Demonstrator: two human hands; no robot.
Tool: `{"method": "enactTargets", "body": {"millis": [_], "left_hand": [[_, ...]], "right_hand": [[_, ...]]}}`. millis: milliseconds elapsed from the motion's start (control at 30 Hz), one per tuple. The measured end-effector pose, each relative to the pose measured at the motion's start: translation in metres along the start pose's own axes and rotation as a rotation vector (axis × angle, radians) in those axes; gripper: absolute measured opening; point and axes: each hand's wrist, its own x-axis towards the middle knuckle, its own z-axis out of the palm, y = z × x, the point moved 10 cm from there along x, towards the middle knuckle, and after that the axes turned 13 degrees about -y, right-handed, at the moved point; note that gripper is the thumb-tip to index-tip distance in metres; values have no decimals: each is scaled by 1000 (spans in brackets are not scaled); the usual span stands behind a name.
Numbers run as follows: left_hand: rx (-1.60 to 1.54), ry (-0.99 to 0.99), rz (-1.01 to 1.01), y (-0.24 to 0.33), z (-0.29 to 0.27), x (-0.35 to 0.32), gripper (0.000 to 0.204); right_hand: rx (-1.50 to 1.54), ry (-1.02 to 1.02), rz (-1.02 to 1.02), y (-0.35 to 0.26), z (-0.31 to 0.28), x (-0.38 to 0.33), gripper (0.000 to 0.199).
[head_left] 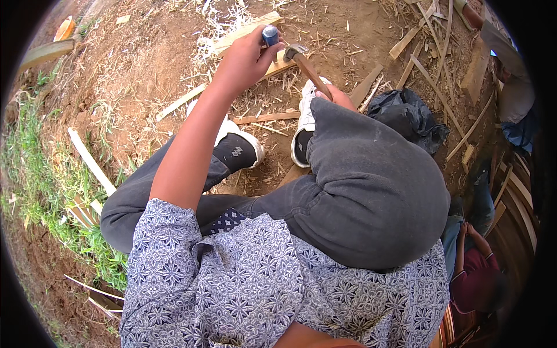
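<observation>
Two hands at work here, both full! The left hand (246, 55) is wrapped round a blue-handled tool (270, 36), its pale round top facing up, its lower end hidden from me. Over on the other side, the right hand (342, 100) has the wooden shaft of a hammer (310, 71); the knee covers part of that grip, but it looks closed. And look at the hammer's metal head, just beside the blue handle, above a pale piece of wood (277, 68) lying on the ground beyond the feet.

Now, how to do this well? I'd say keep the blue tool steady and upright, fingers low and clear of its top, hammer face square to it, short taps rather than wild swings. Those toes are near, so the feet would be safer drawn back.

Quick count, then! One hammer, one blue-handled tool, two white shoes (306, 107), one black plastic bag (409, 119) to the right of the knee. Two other people that I can make out: one at the upper right, partly cut off, and one lower down in a dark red top (469, 287). Loose wood strips (93, 162) and shavings (229, 26)? Scattered everywhere, too many to number!
</observation>
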Motion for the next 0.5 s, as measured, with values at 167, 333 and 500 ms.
{"method": "enactTargets", "body": {"millis": [167,333,500], "left_hand": [[7,4,13,2,0,0,22],[40,4,31,2,0,2,21],[49,2,21,1,1,3,21]], "right_hand": [[44,14,18,-1,2,-2,31],[73,28,45,-5,4,-6,30],[44,24,-12,3,2,2,30]]}}
